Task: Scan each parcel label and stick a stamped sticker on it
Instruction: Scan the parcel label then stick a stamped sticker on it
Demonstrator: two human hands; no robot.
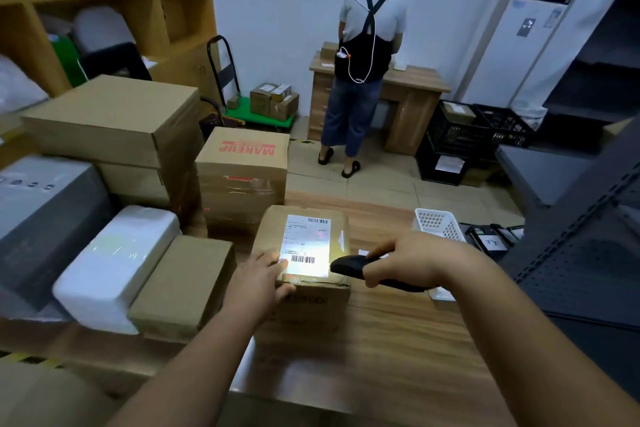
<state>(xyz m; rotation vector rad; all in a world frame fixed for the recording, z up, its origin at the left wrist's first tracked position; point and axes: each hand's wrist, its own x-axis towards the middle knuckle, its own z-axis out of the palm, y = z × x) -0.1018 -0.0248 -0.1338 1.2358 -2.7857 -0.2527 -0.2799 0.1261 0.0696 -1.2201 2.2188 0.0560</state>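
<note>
The parcel (301,274), a brown cardboard box, is set on the wooden table (381,340) with its white label (306,244) facing up and lit by a bright patch of light. A white basket (440,224) is seen behind it to the right; its contents cannot be made out. The parcel's near left corner is held steady by the left hand (258,282), fingers laid loosely over the edge. A black scanner (349,267) is gripped in the right hand (412,262), just right of the label and pointed at it.
</note>
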